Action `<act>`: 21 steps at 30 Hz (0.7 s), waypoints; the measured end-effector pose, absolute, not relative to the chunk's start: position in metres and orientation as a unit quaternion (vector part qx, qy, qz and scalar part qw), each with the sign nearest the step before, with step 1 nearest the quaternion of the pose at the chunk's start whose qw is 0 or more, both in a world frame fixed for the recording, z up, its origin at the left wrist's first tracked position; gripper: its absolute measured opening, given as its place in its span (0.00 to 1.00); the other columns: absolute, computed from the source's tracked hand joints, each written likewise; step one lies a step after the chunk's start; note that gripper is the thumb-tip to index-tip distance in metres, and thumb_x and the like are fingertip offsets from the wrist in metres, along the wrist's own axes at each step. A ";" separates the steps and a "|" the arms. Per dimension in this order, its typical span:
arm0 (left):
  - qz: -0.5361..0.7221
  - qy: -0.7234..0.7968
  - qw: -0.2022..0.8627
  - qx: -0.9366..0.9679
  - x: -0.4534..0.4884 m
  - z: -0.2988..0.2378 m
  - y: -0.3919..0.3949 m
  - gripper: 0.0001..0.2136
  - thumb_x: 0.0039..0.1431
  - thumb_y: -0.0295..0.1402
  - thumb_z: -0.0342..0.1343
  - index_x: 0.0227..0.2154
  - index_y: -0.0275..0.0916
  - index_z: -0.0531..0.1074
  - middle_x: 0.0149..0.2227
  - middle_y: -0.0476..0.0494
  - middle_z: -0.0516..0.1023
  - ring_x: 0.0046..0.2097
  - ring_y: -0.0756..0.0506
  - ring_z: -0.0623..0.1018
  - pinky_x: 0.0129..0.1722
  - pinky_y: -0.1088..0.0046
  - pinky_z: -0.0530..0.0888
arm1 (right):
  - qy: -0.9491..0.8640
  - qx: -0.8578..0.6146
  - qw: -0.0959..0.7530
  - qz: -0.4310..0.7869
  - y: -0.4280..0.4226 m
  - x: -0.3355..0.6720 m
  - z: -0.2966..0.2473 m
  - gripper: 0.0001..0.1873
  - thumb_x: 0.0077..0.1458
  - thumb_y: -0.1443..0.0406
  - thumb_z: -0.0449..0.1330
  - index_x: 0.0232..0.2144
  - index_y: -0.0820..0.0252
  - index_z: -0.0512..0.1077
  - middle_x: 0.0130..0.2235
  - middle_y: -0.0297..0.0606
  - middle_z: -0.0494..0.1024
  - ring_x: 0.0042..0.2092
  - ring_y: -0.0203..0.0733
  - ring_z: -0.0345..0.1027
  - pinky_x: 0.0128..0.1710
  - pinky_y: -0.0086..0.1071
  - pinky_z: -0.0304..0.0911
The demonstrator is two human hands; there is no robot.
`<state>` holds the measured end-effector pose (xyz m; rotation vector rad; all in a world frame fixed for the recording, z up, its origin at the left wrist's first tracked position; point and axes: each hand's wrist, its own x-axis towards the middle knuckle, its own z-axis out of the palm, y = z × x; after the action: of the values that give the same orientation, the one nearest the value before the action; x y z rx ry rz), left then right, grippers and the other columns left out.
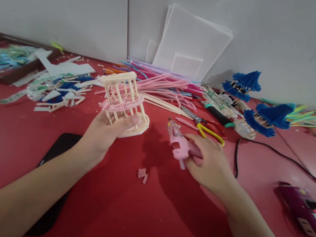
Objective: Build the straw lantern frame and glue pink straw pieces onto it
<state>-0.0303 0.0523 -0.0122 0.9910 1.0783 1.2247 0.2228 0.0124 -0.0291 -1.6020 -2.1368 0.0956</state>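
Tilted above the red table, a small cream and pink tower-like craft model [122, 102] has thin posts between its layers. My left hand [108, 128] is closed around its lower part, the thumb lying on the base. A pink glue gun [180, 144] is in my right hand [207, 161], its nozzle pointing up and away from me. The fingers wrap round its handle, partly out of sight. Between the two hands, a few short pink cut pieces [142, 174] lie on the table.
Pink pipe cleaners [166, 85] lie at the back. Pliers [196, 117] and yellow-handled scissors [210, 134] sit beyond my right hand. Blue-roofed models [270, 117] stand back right. A purple power strip [303, 209] with a black cord [290, 159] is at right, a black phone [60, 150] under my left arm.
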 end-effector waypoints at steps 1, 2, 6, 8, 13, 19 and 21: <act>0.526 0.459 0.579 0.421 -0.030 -0.013 0.053 0.14 0.46 0.36 0.69 0.36 0.40 0.76 0.46 0.44 0.82 0.51 0.39 0.79 0.53 0.62 0.75 | -0.781 -0.593 0.190 0.040 0.015 0.225 -0.033 0.24 0.46 0.69 0.54 0.48 0.60 0.71 0.44 0.46 0.79 0.46 0.54 0.71 0.47 0.48 0.62; 0.527 0.455 0.580 0.423 -0.031 -0.013 0.052 0.13 0.46 0.36 0.69 0.35 0.40 0.76 0.45 0.45 0.82 0.50 0.39 0.80 0.53 0.63 0.75 | -0.783 -0.600 0.157 0.043 0.016 0.226 -0.036 0.25 0.45 0.71 0.53 0.48 0.60 0.71 0.45 0.46 0.79 0.47 0.55 0.69 0.48 0.50 0.59; 0.519 0.439 0.574 0.456 -0.029 -0.014 0.050 0.16 0.45 0.35 0.69 0.38 0.41 0.77 0.42 0.46 0.83 0.47 0.39 0.81 0.50 0.63 0.77 | -0.781 -0.614 0.119 -0.004 0.013 0.223 -0.034 0.27 0.45 0.75 0.51 0.48 0.59 0.71 0.45 0.47 0.75 0.48 0.56 0.65 0.47 0.50 0.56; 0.519 0.440 0.559 0.474 -0.028 -0.014 0.050 0.16 0.44 0.37 0.70 0.38 0.41 0.76 0.44 0.45 0.82 0.49 0.38 0.80 0.50 0.62 0.77 | -0.778 -0.608 0.156 -0.029 0.008 0.214 -0.028 0.25 0.46 0.75 0.51 0.47 0.58 0.71 0.46 0.47 0.74 0.48 0.55 0.63 0.47 0.48 0.56; 0.510 0.445 0.548 0.491 -0.025 -0.012 0.050 0.17 0.44 0.39 0.70 0.37 0.41 0.76 0.45 0.45 0.82 0.50 0.38 0.79 0.52 0.61 0.75 | -0.899 -0.381 0.191 0.099 -0.006 0.185 -0.021 0.10 0.61 0.70 0.54 0.38 0.55 0.75 0.39 0.38 0.75 0.42 0.43 0.63 0.44 0.39 0.55; 0.496 0.443 0.539 0.516 -0.022 -0.008 0.045 0.18 0.44 0.39 0.70 0.39 0.40 0.76 0.48 0.44 0.81 0.50 0.39 0.79 0.51 0.63 0.76 | -0.934 -0.301 0.159 0.110 -0.010 0.176 -0.031 0.13 0.66 0.69 0.49 0.44 0.59 0.74 0.41 0.39 0.75 0.43 0.41 0.61 0.44 0.37 0.56; 0.492 0.444 0.539 0.520 -0.022 -0.007 0.044 0.21 0.43 0.38 0.70 0.41 0.40 0.75 0.45 0.44 0.81 0.48 0.39 0.80 0.49 0.64 0.77 | -0.933 -0.308 0.144 0.113 -0.010 0.176 -0.030 0.14 0.67 0.69 0.48 0.43 0.59 0.74 0.40 0.39 0.74 0.42 0.41 0.60 0.44 0.37 0.56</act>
<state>-0.0216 0.0436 -0.0073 1.2372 1.0553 1.1706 0.1761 -0.0098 -0.0299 -0.8888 -2.6900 0.3259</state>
